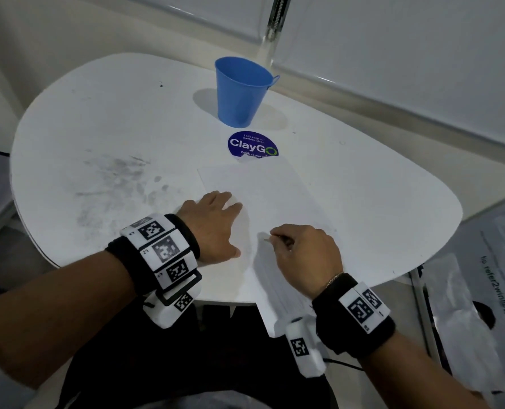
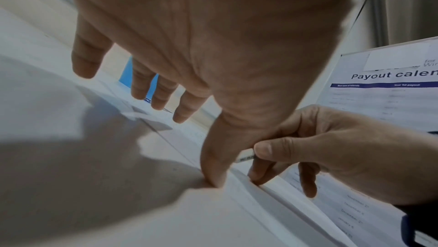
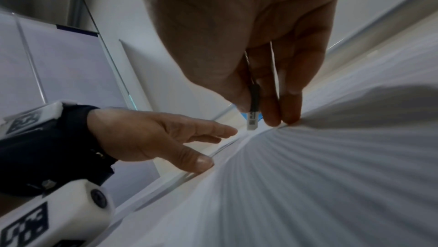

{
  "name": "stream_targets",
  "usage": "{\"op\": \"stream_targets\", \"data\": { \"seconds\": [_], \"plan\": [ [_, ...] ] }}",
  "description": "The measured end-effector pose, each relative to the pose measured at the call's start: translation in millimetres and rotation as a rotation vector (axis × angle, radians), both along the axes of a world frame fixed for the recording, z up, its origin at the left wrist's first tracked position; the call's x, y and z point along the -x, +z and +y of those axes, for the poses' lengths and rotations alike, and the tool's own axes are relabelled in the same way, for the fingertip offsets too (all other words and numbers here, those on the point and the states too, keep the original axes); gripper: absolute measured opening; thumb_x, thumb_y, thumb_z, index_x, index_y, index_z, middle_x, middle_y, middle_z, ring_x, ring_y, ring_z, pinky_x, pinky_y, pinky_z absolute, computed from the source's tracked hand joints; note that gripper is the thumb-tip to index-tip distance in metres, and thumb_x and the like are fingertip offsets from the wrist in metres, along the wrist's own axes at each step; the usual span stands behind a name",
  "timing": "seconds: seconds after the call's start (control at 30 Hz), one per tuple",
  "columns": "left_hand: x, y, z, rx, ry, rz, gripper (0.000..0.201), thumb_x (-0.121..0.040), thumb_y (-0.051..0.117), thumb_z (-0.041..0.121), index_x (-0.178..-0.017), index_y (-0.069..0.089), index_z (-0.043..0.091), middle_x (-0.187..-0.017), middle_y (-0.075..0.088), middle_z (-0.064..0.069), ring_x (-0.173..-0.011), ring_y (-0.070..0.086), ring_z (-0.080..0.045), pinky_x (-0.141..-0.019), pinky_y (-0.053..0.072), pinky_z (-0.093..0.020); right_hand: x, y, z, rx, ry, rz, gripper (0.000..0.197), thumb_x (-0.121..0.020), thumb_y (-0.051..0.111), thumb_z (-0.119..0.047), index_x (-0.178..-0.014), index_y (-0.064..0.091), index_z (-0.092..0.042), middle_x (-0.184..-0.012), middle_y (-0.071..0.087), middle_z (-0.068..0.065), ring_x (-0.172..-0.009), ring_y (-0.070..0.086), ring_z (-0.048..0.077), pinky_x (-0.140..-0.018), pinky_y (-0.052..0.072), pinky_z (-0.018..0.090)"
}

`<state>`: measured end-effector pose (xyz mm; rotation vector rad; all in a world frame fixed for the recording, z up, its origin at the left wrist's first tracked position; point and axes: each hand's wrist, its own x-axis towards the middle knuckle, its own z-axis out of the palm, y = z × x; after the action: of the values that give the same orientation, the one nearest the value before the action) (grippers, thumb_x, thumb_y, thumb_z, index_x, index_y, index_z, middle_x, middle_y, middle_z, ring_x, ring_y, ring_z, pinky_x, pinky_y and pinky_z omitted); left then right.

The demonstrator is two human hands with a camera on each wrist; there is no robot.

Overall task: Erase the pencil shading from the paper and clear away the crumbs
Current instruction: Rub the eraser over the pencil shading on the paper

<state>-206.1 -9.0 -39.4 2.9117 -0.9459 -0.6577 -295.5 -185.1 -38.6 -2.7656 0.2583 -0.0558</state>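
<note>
Two hands work at the near edge of the tabletop. Right hand, the grip pinched narrow, thumb and fingers curled round a slim white eraser stick, tip down on the paper! Left hand lies flat with straight fingers, pressing the sheet's left edge. Paper overhangs the near edge. Grey pencil smudges mark the left side; a blue bucket and a ClayGo sticker sit toward the far edge.

Head view high above table; wrist views low, close, mutually facing.
</note>
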Motion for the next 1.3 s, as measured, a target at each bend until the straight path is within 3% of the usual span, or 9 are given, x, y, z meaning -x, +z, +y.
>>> {"op": "stream_targets", "data": {
  "seconds": [0.2, 0.43, 0.63, 0.9, 0.97, 1.07, 1.13, 1.23, 1.3],
  "plan": [
    [2.9, 4.8, -3.1, 0.085, 0.028, -0.088, 0.061, -0.092, 0.062, 0.054, -0.141, 0.037, 0.027, -0.155, 0.027, 0.000, -0.141, 0.029, -0.022, -0.107, 0.035, -0.042, 2.3, -1.2, 5.8, -0.054, 0.001, 0.016, 0.020, -0.096, 0.056, -0.037, -0.100, 0.074, -0.028, -0.087, 0.073, -0.011, -0.083, 0.067, 0.015, -0.074, 0.055, 0.032],
    [1.4, 4.5, -1.0, 0.051, 0.032, -0.074, 0.050, -0.095, 0.054, 0.057, -0.135, 0.043, 0.031, -0.150, 0.037, 0.003, -0.136, 0.035, -0.020, -0.103, 0.037, -0.041, -1.1, 0.4, 0.3, -0.236, -0.060, -0.045, 0.015, -0.092, 0.064, -0.033, -0.099, 0.075, -0.027, -0.081, 0.071, -0.016, -0.078, 0.066, 0.006, -0.077, 0.057, 0.032],
    [6.2, 2.8, -4.5, 0.012, 0.020, -0.047, 0.079, -0.081, 0.051, 0.080, -0.140, 0.036, 0.029, -0.150, 0.034, 0.004, -0.136, 0.035, -0.020, -0.106, 0.036, -0.044, 2.1, -4.1, -10.8, -0.275, -0.106, -0.091, 0.013, -0.092, 0.066, -0.030, -0.097, 0.077, -0.025, -0.082, 0.073, -0.014, -0.077, 0.067, 0.004, -0.076, 0.057, 0.033],
    [7.5, 0.4, -5.6, -0.026, 0.029, -0.047, 0.098, -0.075, 0.055, 0.083, -0.149, 0.026, 0.027, -0.152, 0.027, 0.002, -0.139, 0.030, -0.021, -0.109, 0.034, -0.046, -3.3, -9.0, -9.8, -0.126, -0.047, 0.015, 0.017, -0.093, 0.061, -0.029, -0.101, 0.076, -0.025, -0.094, 0.075, -0.010, -0.085, 0.068, 0.014, -0.077, 0.056, 0.034],
    [7.7, -0.7, -6.4, -0.039, 0.027, -0.048, 0.103, -0.074, 0.052, 0.086, -0.152, 0.023, 0.026, -0.155, 0.023, 0.001, -0.142, 0.027, -0.022, -0.110, 0.032, -0.047, -5.8, -8.2, -6.9, -0.118, -0.045, 0.006, 0.017, -0.093, 0.061, -0.029, -0.099, 0.076, -0.023, -0.092, 0.075, -0.007, -0.084, 0.068, 0.017, -0.077, 0.056, 0.034],
    [9.3, -1.1, -7.2, -0.041, 0.033, -0.040, 0.112, -0.068, 0.050, 0.092, -0.153, 0.022, 0.025, -0.156, 0.021, 0.000, -0.144, 0.024, -0.022, -0.110, 0.031, -0.046, -4.2, -5.6, 8.9, -0.175, 0.055, 0.046, 0.018, -0.095, 0.060, -0.030, -0.094, 0.077, -0.022, -0.077, 0.072, -0.008, -0.070, 0.063, 0.012, -0.066, 0.050, 0.027],
    [10.7, -0.8, -7.4, -0.047, 0.037, -0.046, 0.113, -0.066, 0.049, 0.093, -0.152, 0.023, 0.025, -0.155, 0.023, 0.000, -0.143, 0.025, -0.022, -0.109, 0.032, -0.046, -4.4, -4.1, 11.9, -0.156, 0.092, 0.093, 0.020, -0.096, 0.059, -0.030, -0.094, 0.077, -0.022, -0.076, 0.071, -0.008, -0.068, 0.062, 0.012, -0.065, 0.050, 0.028],
    [14.1, -0.9, -8.9, -0.070, 0.038, -0.067, 0.109, -0.070, 0.046, 0.092, -0.151, 0.024, 0.023, -0.153, 0.025, -0.002, -0.141, 0.027, -0.024, -0.111, 0.031, -0.049, -14.8, 0.3, -8.4, -0.115, -0.022, 0.050, 0.018, -0.094, 0.060, -0.026, -0.094, 0.077, -0.021, -0.086, 0.075, -0.005, -0.080, 0.067, 0.018, -0.076, 0.055, 0.033],
    [17.3, -0.6, -11.9, -0.076, 0.046, -0.072, 0.106, -0.072, 0.046, 0.091, -0.149, 0.026, 0.022, -0.150, 0.028, -0.003, -0.140, 0.029, -0.025, -0.111, 0.031, -0.050, -18.0, 5.3, -16.1, -0.157, -0.071, 0.007, 0.017, -0.093, 0.062, -0.024, -0.090, 0.078, -0.021, -0.080, 0.073, -0.008, -0.076, 0.066, 0.015, -0.074, 0.054, 0.030]
  ]
}}
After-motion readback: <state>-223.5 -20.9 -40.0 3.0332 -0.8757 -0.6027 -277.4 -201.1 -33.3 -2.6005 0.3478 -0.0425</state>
